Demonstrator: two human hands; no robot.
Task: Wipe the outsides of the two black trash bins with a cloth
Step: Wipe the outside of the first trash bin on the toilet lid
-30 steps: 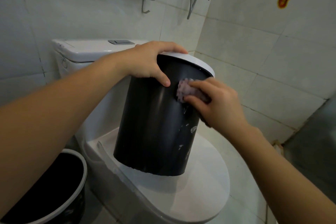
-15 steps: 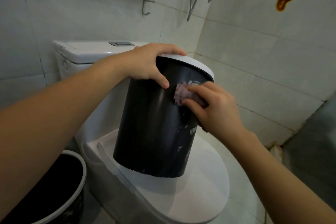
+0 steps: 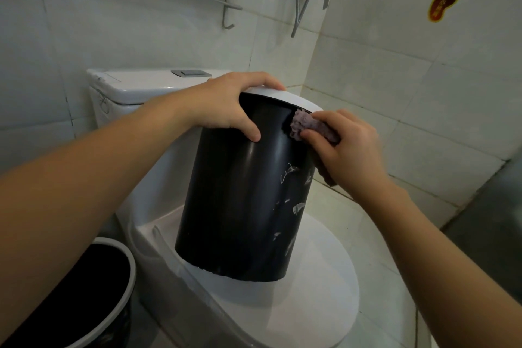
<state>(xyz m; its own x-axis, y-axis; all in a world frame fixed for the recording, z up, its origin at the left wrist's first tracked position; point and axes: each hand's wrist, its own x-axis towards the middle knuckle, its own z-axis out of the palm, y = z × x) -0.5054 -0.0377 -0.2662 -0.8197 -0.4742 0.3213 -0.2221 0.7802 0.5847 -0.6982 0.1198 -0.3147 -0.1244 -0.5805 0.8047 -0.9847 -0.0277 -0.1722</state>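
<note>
White tiled walls [image 3: 409, 70] stood behind the toilet lid [image 3: 319, 285] where one black bin [image 3: 240, 200] sat, left hand [image 3: 226, 104] gripping its rim, right hand [image 3: 347, 147] pressing a held cloth [image 3: 303, 124] near the top, second bin [image 3: 84, 291] on the near-left floor.

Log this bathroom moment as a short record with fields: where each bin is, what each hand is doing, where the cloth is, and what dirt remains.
bin being wiped: black bin, standing tilted on the closed toilet lid
second bin: on the floor at lower left
left hand: grips the rim of the bin being wiped
right hand: holds the cloth
cloth: purple, pressed on the upper side wall under the white rim
remaining dirt: whitish smears below the cloth
</note>
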